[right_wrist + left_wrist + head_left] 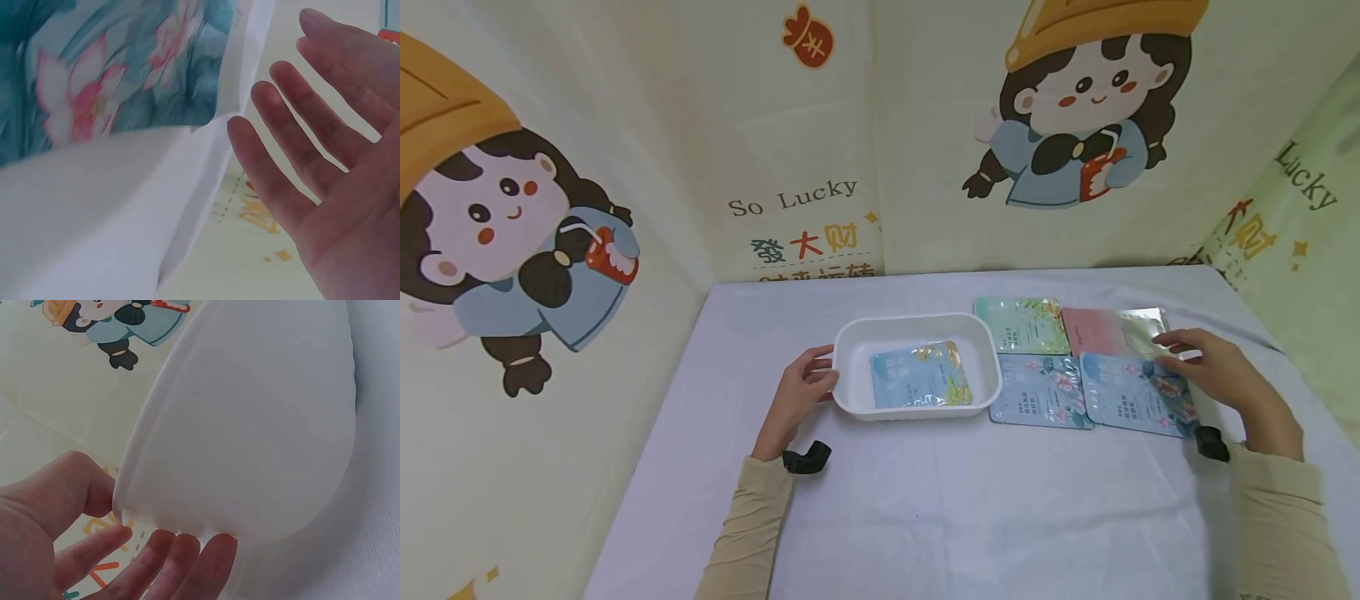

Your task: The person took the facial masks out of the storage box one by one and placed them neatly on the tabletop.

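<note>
My left hand (pixel 799 392) holds the left end of a white plastic tray (pixel 917 414). In the left wrist view the thumb (pixel 94 490) is at the rim and the fingertips (pixel 219 550) rest against the outer wall. A blue face-mask sachet (pixel 917 375) lies flat inside the tray. My right hand (pixel 1217 371) hovers over the right end of the laid-out sachets, fingers spread and holding nothing. Below it are a pink and silver sachet (pixel 1093 332) and a blue floral sachet (pixel 1135 400), whose lotus print (pixel 87 100) shows in the right wrist view.
Right of the tray lie a green sachet (pixel 1022 325) and another blue floral sachet (pixel 1041 392), close to its rim. A white cloth (pixel 955 517) covers the table. Behind it hangs a printed curtain (pixel 925 208) with cartoon figures.
</note>
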`<state>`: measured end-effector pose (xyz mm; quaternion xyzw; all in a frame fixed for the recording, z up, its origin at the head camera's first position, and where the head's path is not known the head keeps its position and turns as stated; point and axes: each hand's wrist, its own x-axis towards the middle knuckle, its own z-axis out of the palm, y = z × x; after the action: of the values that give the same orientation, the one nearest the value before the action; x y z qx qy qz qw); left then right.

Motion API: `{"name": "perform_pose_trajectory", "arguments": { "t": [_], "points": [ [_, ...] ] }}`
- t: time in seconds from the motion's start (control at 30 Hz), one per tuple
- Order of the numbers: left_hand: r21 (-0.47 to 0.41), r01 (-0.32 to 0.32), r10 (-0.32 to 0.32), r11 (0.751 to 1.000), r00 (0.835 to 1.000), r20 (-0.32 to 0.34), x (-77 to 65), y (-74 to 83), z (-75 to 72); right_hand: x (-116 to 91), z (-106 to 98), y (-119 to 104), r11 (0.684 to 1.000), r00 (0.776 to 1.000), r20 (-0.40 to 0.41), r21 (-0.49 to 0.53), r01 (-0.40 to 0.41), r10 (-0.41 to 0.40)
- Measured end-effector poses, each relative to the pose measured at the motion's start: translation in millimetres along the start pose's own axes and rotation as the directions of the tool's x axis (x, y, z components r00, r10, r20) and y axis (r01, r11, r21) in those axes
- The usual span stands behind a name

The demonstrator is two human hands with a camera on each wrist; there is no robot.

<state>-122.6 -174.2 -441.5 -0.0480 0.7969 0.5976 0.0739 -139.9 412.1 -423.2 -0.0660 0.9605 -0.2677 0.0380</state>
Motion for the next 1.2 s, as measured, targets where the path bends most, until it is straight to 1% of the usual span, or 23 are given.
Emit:
{"name": "perform_pose_trajectory", "arguments": {
  "t": [0.1,0.23,0.3,0.47,0.6,0.83,1.07,1.2],
  "points": [
    [0.005,-0.003,0.003,1.000,1.000,-0.003,-0.9,0.8,0.0,1,2,-6,1.000,1.000,0.006,0.001,-0.005,0.005],
    [0.006,-0.010,0.010,1.000,1.000,-0.002,-1.6,1.2,0.0,3,4,-15,1.000,0.999,0.041,0.012,-0.025,0.025],
    [0.005,-0.012,0.012,1.000,1.000,0.000,-2.1,1.9,0.0,5,6,-20,1.000,0.999,0.043,0.017,-0.014,0.013],
    [0.001,-0.004,0.004,1.000,1.000,0.009,-1.7,1.7,0.6,8,13,-28,0.998,0.998,0.012,0.012,0.067,-0.067],
    [-0.005,-0.007,0.007,1.000,1.000,0.015,-1.4,1.5,0.3,13,17,-37,0.994,0.994,0.018,0.020,0.105,-0.105],
    [-0.002,-0.010,0.010,1.000,1.000,0.010,-2.5,1.9,-0.9,23,26,-53,0.977,0.978,-0.006,0.041,0.209,-0.209],
    [0.002,-0.012,0.012,1.000,1.000,0.018,1.3,-0.2,-1.0,32,35,-71,0.973,0.976,0.009,0.074,0.217,-0.218],
    [0.001,-0.011,0.011,1.000,1.000,0.022,2.7,-0.1,-1.3,38,39,-83,0.961,0.964,0.004,0.080,0.264,-0.265]
  ]
}}
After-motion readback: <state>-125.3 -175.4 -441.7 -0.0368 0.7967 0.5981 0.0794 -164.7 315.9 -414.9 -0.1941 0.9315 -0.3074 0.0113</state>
